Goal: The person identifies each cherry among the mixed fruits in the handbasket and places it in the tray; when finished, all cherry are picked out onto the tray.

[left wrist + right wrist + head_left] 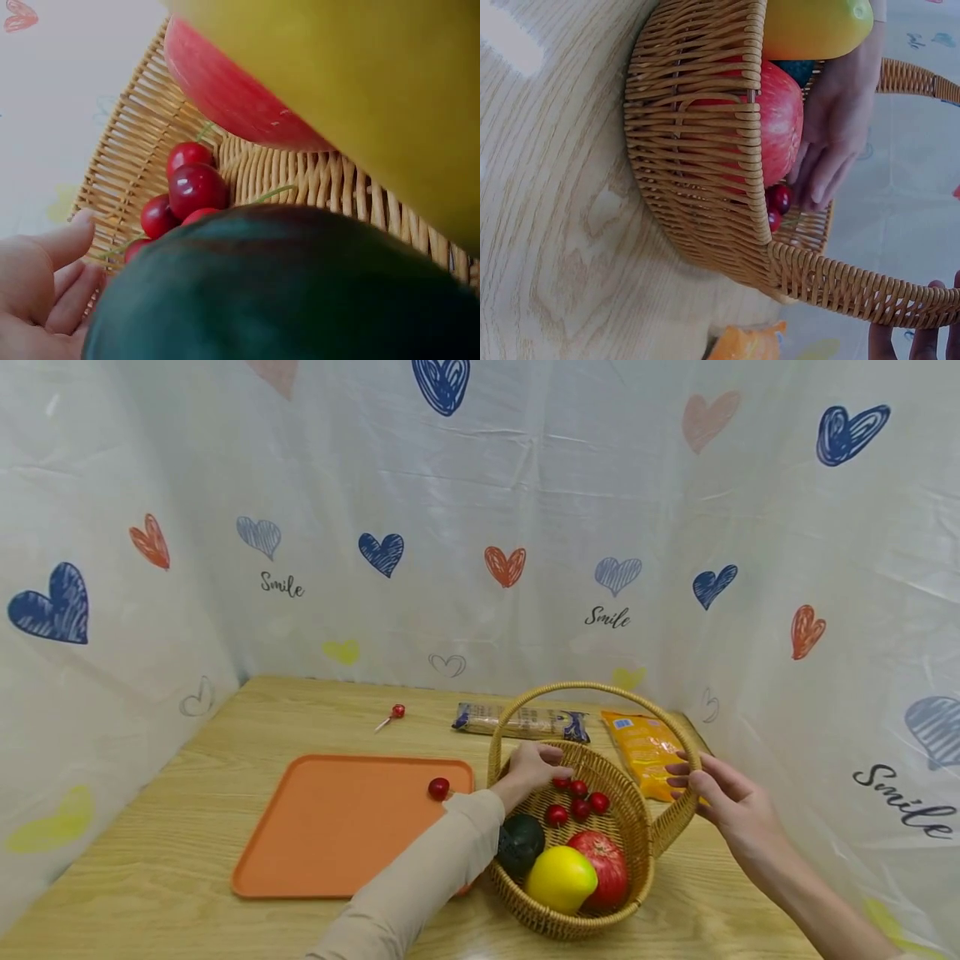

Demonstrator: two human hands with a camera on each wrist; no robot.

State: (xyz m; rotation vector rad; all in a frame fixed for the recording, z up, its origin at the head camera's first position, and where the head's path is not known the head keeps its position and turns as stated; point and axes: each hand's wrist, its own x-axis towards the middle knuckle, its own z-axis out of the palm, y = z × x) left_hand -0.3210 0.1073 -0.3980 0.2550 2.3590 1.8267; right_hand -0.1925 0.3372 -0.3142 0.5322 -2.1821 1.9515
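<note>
red cherries [581, 810] | in basket [558, 928] | just beside left hand [529, 768]

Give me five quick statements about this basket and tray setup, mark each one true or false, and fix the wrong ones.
1. The right hand has its grip on the handle of the basket. True.
2. One red cherry lies on the orange tray. True.
3. The left hand is over the tray. False: the left hand reaches into the basket, near several cherries.
4. The lollipop lies in the basket. False: the lollipop lies on the table, beyond the tray.
5. The yellow fruit is inside the basket. True.
</note>
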